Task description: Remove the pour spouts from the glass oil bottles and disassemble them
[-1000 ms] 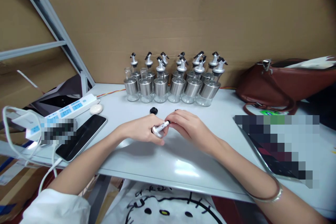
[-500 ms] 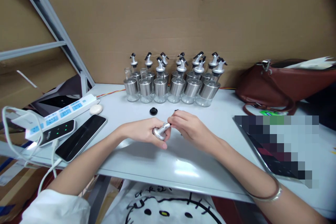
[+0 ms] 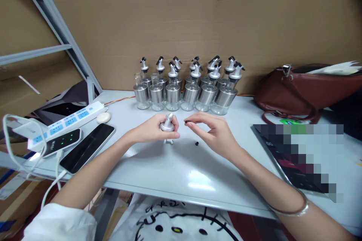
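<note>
My left hand [image 3: 152,128] is closed around a silver pourer spout [image 3: 167,125], its nozzle pointing up. Between the thumb and forefinger of my right hand [image 3: 216,130] is a small black piece [image 3: 187,122], just right of the spout and apart from it. On the table below lies another small black piece [image 3: 197,143]. A small silver part [image 3: 169,141] shows beneath my left hand; whether it lies on the table I cannot tell. Behind my hands stand several glass bottles with steel sleeves [image 3: 173,93]; most carry silver pourers with black flip caps, while two at front left have bare necks.
To the left are a phone [image 3: 88,147], a power strip [image 3: 70,122], a lit white device [image 3: 63,142], cables and a round white case [image 3: 103,117]. A brown leather bag [image 3: 308,92] and a partly blurred dark flat object [image 3: 285,158] lie right. Cardboard stands behind.
My left hand has moved up and turned the spout more upright. My right hand has drawn away from it with the small black piece. The black stopper on the table is now hidden.
</note>
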### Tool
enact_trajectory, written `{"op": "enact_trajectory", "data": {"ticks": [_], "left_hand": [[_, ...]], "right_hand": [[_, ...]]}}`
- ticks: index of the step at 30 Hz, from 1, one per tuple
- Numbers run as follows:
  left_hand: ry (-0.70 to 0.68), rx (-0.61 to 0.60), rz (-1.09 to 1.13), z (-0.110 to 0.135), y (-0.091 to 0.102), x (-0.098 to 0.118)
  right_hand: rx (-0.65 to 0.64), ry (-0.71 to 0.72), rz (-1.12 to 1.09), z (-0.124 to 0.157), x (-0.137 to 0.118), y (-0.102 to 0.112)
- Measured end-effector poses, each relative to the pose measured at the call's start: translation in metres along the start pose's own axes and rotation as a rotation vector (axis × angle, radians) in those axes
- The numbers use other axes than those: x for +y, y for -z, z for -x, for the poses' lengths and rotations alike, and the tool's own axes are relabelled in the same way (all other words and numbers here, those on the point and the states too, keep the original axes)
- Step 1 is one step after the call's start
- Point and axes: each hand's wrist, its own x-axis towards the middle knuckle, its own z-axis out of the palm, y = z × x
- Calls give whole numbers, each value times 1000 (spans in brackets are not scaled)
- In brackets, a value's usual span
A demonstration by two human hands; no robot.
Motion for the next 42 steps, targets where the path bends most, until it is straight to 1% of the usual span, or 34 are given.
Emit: {"op": "enact_trajectory", "data": {"ticks": [1,3,5,7,10,13,18,20,22,25,29,31,34,36,39,42], "left_hand": [[11,46,10,0,1,-1],[34,100,7,-2,4,-5],[49,118,-28,-3,6,-10],[61,105,-74,-5,6,-13],[67,64,-175,-6,5,-18],[68,31,-281,-7,2,-20],[99,-61,-302,-6,-2,-22],[89,-95,-315,-6,-2,-22],[83,-118,-334,-6,-2,-21],[89,-127,-364,-6,-2,-19],[93,-121,-395,-5,-3,-16],[88,-117,-401,-5,-4,-15],[49,-54,-465,-6,-3,-18],[-10,30,-602,-7,-2,-22],[-94,145,-823,-7,0,-28],[-101,247,-874,-7,2,-29]], "right_hand": [[32,-33,-37,0,2,0],[73,-96,-97,0,5,0],[77,-131,-112,-1,5,1],[44,-142,-70,-2,3,3],[-70,-174,34,-3,1,7],[-210,-219,135,-4,6,9],[-468,-254,319,-2,20,11],[-539,-280,368,-2,23,12],[-563,-296,403,-2,24,13],[-566,-289,416,-2,25,16],[-516,-191,396,-4,28,22],[-509,-189,385,-4,29,25],[-581,-300,359,-5,27,28],[-652,-366,356,-4,25,29],[-769,-425,360,-5,22,30],[-830,-458,348,-5,19,30]]}}
